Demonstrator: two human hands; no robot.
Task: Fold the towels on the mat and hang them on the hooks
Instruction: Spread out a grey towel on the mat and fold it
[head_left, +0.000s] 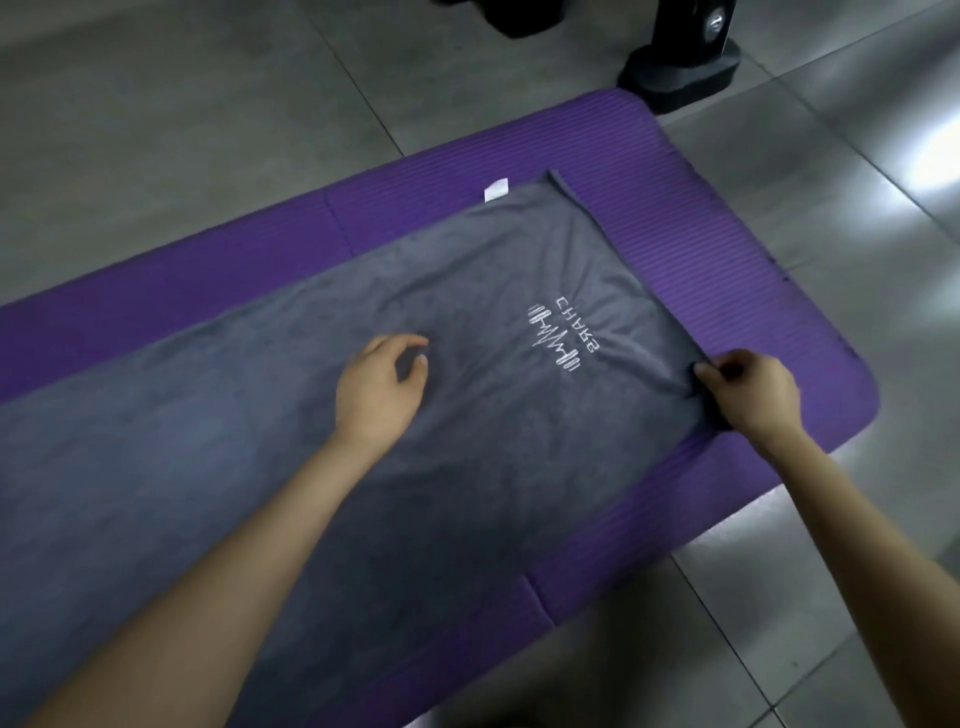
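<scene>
While both bare forearms reached forward, the left hand (382, 389) sat over the middle of the one dark grey cloth towel (519, 441), fingers loosely curled, holding nothing. Right hand (748, 395) pinched the towel's right edge between thumb and fingers, cloth bunched there. Towel lay spread on one purple ribbed foam mat (701, 249) on the grey tiled floor (182, 130). One white label (496, 189) at its far edge.

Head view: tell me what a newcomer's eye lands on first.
The grey towel spread along the purple mat, its white logo near the right end. The right hand pinches the towel's near right corner; the left hand is loosely curled over its middle, holding nothing.
</scene>
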